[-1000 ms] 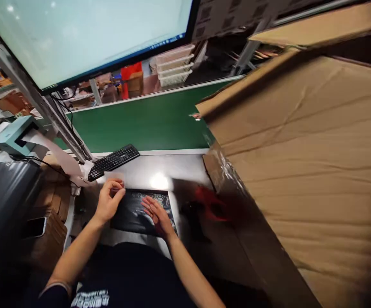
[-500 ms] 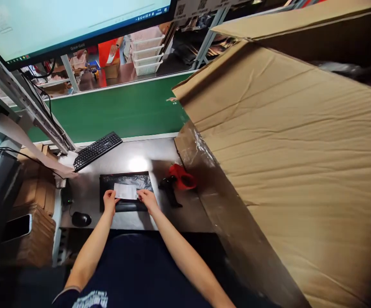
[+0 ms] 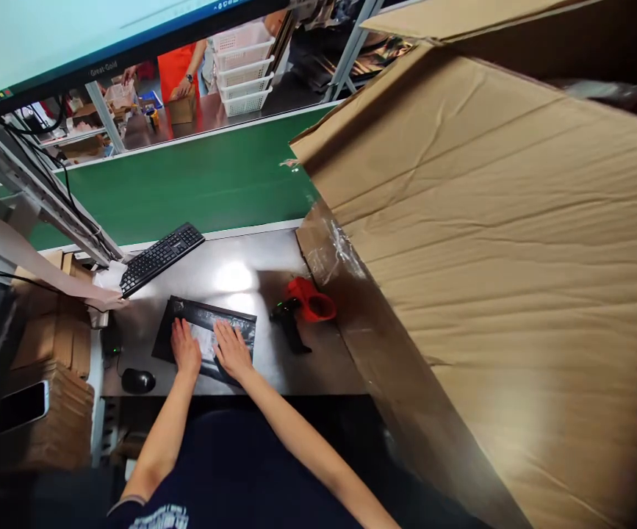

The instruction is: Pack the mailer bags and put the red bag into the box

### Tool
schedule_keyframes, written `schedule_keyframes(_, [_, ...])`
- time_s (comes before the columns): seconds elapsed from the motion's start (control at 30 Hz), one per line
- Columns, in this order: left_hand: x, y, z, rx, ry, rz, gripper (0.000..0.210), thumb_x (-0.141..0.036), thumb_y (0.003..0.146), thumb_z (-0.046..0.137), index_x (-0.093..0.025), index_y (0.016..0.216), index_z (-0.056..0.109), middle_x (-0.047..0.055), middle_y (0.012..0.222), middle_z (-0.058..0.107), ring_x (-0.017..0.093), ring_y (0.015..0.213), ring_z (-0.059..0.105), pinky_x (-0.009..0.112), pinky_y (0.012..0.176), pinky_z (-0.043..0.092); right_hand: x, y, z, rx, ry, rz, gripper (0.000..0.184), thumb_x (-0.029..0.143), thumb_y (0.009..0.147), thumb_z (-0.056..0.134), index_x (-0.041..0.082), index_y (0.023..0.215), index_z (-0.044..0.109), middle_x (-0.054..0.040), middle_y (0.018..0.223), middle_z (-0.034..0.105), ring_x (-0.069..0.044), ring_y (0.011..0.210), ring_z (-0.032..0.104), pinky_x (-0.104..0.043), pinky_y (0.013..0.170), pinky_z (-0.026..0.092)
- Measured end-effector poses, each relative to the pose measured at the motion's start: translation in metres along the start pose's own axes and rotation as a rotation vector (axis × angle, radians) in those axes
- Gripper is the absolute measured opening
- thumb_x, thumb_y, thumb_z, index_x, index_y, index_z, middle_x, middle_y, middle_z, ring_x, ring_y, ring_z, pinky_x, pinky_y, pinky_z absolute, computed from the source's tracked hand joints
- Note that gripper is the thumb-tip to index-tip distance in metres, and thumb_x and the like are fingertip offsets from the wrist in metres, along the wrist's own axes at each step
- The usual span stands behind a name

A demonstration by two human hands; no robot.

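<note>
Label now flat; left hand, right hand spread open, pressing black bag.

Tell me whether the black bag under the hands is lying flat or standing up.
Flat. The black bag lies on the steel table, both palms, left hand and right hand, on top.

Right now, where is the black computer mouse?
The mouse lies on the table's left edge, left of the left hand, below the keyboard.
</note>
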State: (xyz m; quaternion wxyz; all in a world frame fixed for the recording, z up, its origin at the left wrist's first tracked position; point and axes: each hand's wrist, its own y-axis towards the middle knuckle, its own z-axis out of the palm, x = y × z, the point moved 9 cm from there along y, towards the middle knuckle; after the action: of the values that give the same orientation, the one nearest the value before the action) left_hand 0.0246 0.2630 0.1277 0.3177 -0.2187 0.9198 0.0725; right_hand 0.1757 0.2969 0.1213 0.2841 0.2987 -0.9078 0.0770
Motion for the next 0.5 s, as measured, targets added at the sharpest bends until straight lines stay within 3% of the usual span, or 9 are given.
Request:
schedule_keyframes(0.07, [-0.012, -0.005, 0.020, 0.196, 0.198, 0.205, 0.060, -0.020, 0.100, 0.042, -0.008, 0.159, 0.041, 0.017, 0.168, 0.024, 0.031, 0.159, 0.014, 0.050, 0.130, 0.007, 0.007, 0.005, 0.018, 0.088, -0.073, -0.024, 0.063, 0.035, 0.104, 0.035, 0.011, 0.163, 0.031, -0.0079, 0.169, 0.017, -0.029, 0.159, 0.016, -0.057, 0.130, 0.011])
schedule_keyframes(0.13, [-0.006, -0.008, 0.034, 0.336, 0.353, 0.291, 0.061, -0.028, 0.102, 0.040, -0.011, 0.162, 0.037, 0.014, 0.168, 0.024, 0.029, 0.159, 0.015, 0.050, 0.130, 0.006, 0.005, 0.001, 0.030, 0.147, -0.090, -0.041, 0.064, 0.039, 0.104, 0.036, 0.013, 0.163, 0.031, -0.0075, 0.168, 0.018, -0.028, 0.159, 0.018, -0.057, 0.131, 0.011])
schedule_keyframes(0.2, [0.015, 0.001, 0.026, 0.296, 0.405, 0.201, 0.066, -0.033, 0.102, 0.044, -0.012, 0.164, 0.033, 0.014, 0.169, 0.020, 0.030, 0.159, 0.012, 0.054, 0.129, 0.004, -0.007, -0.012, 0.034, 0.151, -0.087, -0.003, 0.066, 0.042, 0.103, 0.040, 0.015, 0.163, 0.031, -0.0074, 0.168, 0.019, -0.028, 0.159, 0.018, -0.057, 0.131, 0.008])
schedule_keyframes(0.27, [0.038, 0.017, 0.002, 0.149, 0.369, 0.040, 0.071, -0.035, 0.099, 0.049, -0.006, 0.162, 0.032, 0.019, 0.168, 0.020, 0.033, 0.159, 0.009, 0.058, 0.127, 0.003, -0.028, -0.032, 0.033, 0.115, -0.065, 0.105, 0.068, 0.042, 0.101, 0.044, 0.017, 0.164, 0.031, -0.0073, 0.169, 0.018, -0.030, 0.160, 0.014, -0.060, 0.130, 0.003])
schedule_keyframes(0.33, [0.058, 0.034, -0.025, 0.025, 0.292, -0.106, 0.075, -0.033, 0.097, 0.053, 0.007, 0.158, 0.033, 0.029, 0.164, 0.022, 0.040, 0.158, 0.012, 0.059, 0.127, 0.010, -0.050, -0.049, 0.024, 0.015, 0.010, 0.282, 0.073, 0.042, 0.099, 0.048, 0.015, 0.164, 0.031, -0.0107, 0.170, 0.013, -0.033, 0.160, 0.010, -0.062, 0.129, 0.005])
schedule_keyframes(0.4, [0.064, 0.052, -0.049, -0.023, 0.219, -0.168, 0.075, -0.029, 0.095, 0.055, 0.017, 0.151, 0.034, 0.039, 0.155, 0.032, 0.044, 0.152, 0.027, 0.058, 0.124, 0.021, -0.070, -0.061, 0.007, -0.198, 0.182, 0.524, 0.083, 0.042, 0.093, 0.056, 0.008, 0.164, 0.027, -0.0190, 0.170, 0.010, -0.037, 0.158, 0.015, -0.059, 0.128, 0.016])
schedule_keyframes(0.43, [0.062, 0.061, -0.060, -0.027, 0.183, -0.178, 0.071, -0.027, 0.095, 0.057, 0.018, 0.147, 0.038, 0.041, 0.146, 0.042, 0.045, 0.145, 0.039, 0.059, 0.120, 0.029, -0.078, -0.065, -0.001, -0.322, 0.327, 0.657, 0.089, 0.040, 0.089, 0.061, 0.005, 0.163, 0.027, -0.0231, 0.169, 0.014, -0.038, 0.156, 0.022, -0.055, 0.126, 0.023])
schedule_keyframes(0.5, [0.043, 0.079, -0.070, 0.028, 0.070, -0.148, 0.050, -0.024, 0.094, 0.059, 0.008, 0.133, 0.053, 0.032, 0.121, 0.063, 0.037, 0.117, 0.064, 0.054, 0.102, 0.050, -0.085, -0.066, -0.008, -0.530, 0.703, 0.858, 0.088, 0.033, 0.078, 0.069, 0.004, 0.155, 0.038, -0.0257, 0.155, 0.042, -0.037, 0.141, 0.047, -0.050, 0.117, 0.040])
